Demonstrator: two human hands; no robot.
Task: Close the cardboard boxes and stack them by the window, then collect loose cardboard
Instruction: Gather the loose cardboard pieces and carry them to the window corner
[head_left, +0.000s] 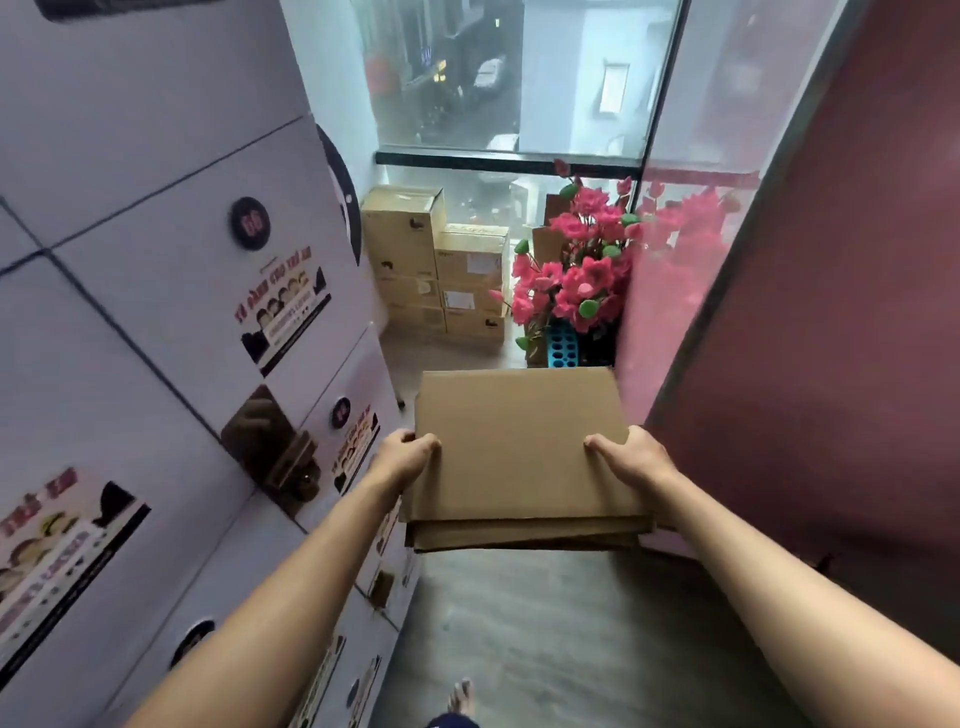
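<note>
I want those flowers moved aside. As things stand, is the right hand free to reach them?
Probably not yet. The right hand grips the flattened cardboard together with the left hand, and the pink flowers stand farther ahead by the window.

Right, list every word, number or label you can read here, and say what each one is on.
"06": round dark badge on a white locker door.
Red heading on the locker's face sticker: too blurred to read reliably.
Second round badge lower down: unreadable.
Near sticker at the left edge: blurred.
White labels on the stacked brown cardboard boxes: too small.
Flat cardboard sheets in the hands: no text.
</note>
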